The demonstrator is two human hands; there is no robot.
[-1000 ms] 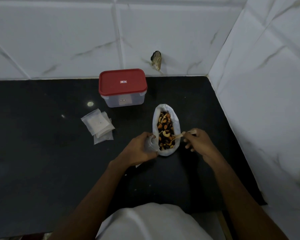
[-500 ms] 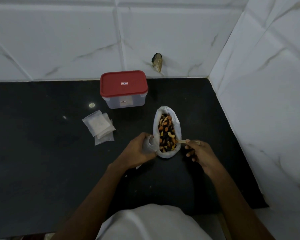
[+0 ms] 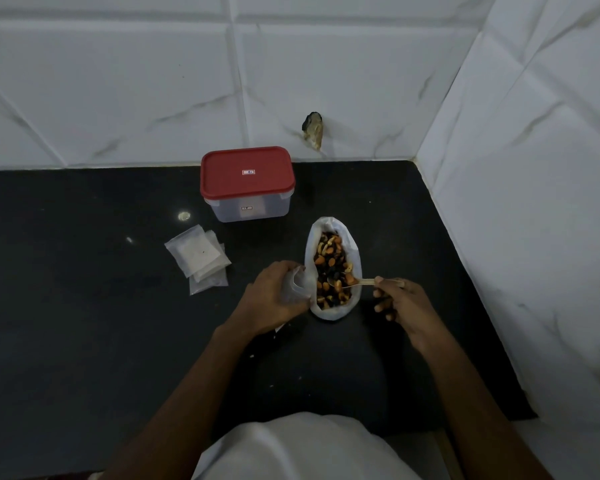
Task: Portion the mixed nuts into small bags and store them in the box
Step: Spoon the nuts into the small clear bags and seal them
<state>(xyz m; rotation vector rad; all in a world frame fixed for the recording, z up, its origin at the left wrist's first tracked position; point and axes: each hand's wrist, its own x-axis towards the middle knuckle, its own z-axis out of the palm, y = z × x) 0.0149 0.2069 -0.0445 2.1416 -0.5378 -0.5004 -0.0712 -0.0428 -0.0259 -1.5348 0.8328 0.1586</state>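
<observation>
Head view. At centre frame the left hand [image 3: 274, 299] holds a small bag [image 3: 297, 285] in a closed grip at its mouth, touching the open sack of mixed nuts [image 3: 333, 268]. The right hand [image 3: 402, 303] pinches a spoon [image 3: 359, 282] dipped in the nuts. The film looks light, limp and slippery, so it is best held at the rim. The lidded box [image 3: 248, 185] stands above centre, with spare bags [image 3: 200, 258] at left. The wall [image 3: 534, 202] crowds the right side, and the open counter [image 3: 84, 323] lies to the left.

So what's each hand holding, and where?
The left hand grips a small clear bag near its open top; the right hand pinches the spoon by its handle.
</observation>
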